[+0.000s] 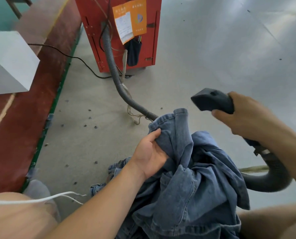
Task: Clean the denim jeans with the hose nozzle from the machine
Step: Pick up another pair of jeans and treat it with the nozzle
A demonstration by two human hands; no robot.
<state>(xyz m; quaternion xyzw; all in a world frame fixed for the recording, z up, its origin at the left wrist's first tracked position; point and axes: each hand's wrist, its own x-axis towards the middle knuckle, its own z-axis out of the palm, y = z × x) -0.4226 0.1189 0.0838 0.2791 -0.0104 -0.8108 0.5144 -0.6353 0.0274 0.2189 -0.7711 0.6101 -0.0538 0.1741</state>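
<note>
Faded blue denim jeans (pixel 187 169) of soft, creased cloth, matt dark plastic hose nozzle (pixel 212 101), ribbed grey plastic hose (pixel 112 61), red-painted machine (pixel 119 31) bearing orange paper labels (pixel 130 19), smooth grey floor (pixel 212 49) with dull sheen

I am seeing an orange label (pixel 138 16) and a white printed sheet (pixel 124 26) stuck on the red machine (pixel 119 7), but their print is showing too small and blurred for me to read anything.
</note>
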